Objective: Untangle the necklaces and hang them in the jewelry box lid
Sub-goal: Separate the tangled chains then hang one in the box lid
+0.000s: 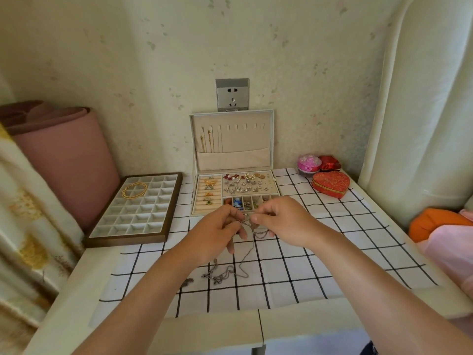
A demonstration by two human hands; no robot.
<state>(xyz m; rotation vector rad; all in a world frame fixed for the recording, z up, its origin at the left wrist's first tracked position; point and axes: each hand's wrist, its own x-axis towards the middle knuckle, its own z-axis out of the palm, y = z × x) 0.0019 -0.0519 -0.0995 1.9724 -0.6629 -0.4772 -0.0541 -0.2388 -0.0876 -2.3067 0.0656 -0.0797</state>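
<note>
Two hands are held just above the desk (pixel 76 303), in front of the open jewelry box (pixel 193 198). A tangle of thin silver-coloured necklaces (pixel 252 233) is pinched between them. The grip of the left hand (pixel 220 231) is closed on the chains with thumb and curled fingers, and the grip of the right hand (pixel 281 221) is closed on the same knot from the other side. From the hands the fine metal links are hung down slackly toward the person. Their lower ends, with small dark pendants, are laid in loose curls on the white cloth (pixel 307 265) with black grid lines. The lid (pixel 245 139), lined with beige fabric, is stood upright against the wall. Thin gold chains (pixel 206 140) are hung vertically at its left side, reaching down to its pocket.
</note>
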